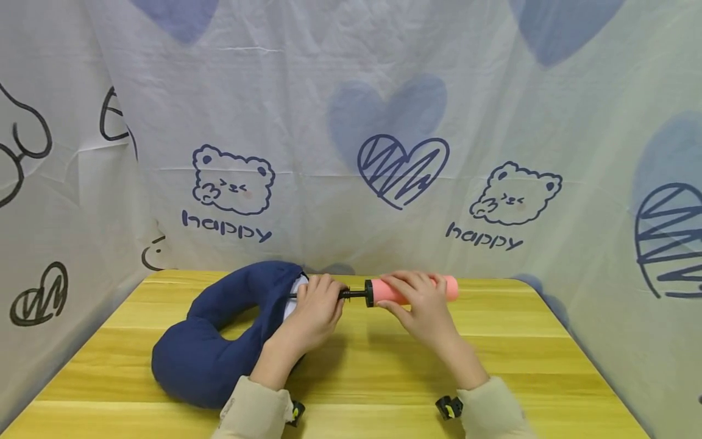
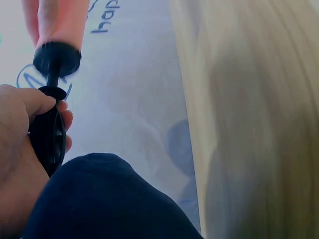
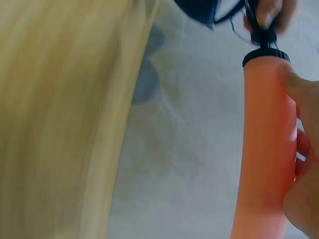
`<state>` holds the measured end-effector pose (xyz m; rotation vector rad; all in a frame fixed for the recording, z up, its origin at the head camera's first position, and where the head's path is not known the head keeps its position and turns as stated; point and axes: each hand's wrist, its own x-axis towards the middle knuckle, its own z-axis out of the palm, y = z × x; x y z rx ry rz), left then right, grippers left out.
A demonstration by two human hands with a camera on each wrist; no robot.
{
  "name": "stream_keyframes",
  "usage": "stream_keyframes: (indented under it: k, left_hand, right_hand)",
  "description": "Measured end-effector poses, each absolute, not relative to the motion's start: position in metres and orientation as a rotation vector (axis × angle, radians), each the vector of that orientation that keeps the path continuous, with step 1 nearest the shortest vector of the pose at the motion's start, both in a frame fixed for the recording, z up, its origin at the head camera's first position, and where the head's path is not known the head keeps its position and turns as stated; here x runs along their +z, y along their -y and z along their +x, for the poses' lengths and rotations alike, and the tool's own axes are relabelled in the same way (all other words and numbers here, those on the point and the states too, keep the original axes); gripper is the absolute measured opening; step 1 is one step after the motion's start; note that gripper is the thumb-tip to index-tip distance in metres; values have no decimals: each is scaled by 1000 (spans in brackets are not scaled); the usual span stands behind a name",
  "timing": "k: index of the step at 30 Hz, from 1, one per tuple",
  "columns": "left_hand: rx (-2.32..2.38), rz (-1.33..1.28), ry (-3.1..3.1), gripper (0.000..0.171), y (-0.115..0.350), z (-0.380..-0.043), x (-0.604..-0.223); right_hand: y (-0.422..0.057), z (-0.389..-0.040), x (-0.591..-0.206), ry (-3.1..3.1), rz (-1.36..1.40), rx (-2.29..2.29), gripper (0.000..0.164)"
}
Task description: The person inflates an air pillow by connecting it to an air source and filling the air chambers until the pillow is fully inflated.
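Note:
A hand pump with a pink barrel [image 1: 386, 291] lies level above the table. My right hand [image 1: 422, 305] grips that barrel, its thumb on the near side. At the pump's other end, my left hand [image 1: 318, 311] holds the black handle [image 2: 48, 137], thumb against the collar by the rod. A short length of black rod [image 1: 358, 294] shows between the handle and the barrel's black cap [image 3: 266, 53]. Close to my left hand is a dark blue U-shaped neck pillow [image 1: 192, 360], with white material [image 1: 294, 299] visible at its opening. My left hand and forearm hide part of that end.
The pillow rests on a yellow wood-grain table [image 1: 395, 378]. Behind the table hangs a pale cloth [image 1: 307, 110] printed with hearts and bears, and similar cloth closes off both sides.

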<state>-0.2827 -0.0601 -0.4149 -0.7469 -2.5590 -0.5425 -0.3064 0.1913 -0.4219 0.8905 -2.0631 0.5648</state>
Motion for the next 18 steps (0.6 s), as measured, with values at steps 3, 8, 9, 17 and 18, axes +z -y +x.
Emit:
stream_keyframes:
  k: [3, 8, 9, 17, 18]
  left_hand:
    - [-536, -755, 2573, 17, 54, -281, -416]
    - [-528, -769, 2599, 17, 49, -279, -416]
    - [-528, -773, 2600, 18, 49, -278, -416]
    - [-566, -794, 2566, 18, 51, -280, -415]
    - [-565, -792, 2561, 18, 51, -280, -415]
  right_hand:
    - [-181, -304, -426, 2017, 901, 547, 50]
    - [-172, -300, -428, 1977, 891, 557, 56]
    - [-171, -299, -427, 1974, 889, 559, 57]
    - [-172, -299, -424, 2002, 883, 563, 48]
    - [-173, -299, -423, 2004, 883, 563, 49]
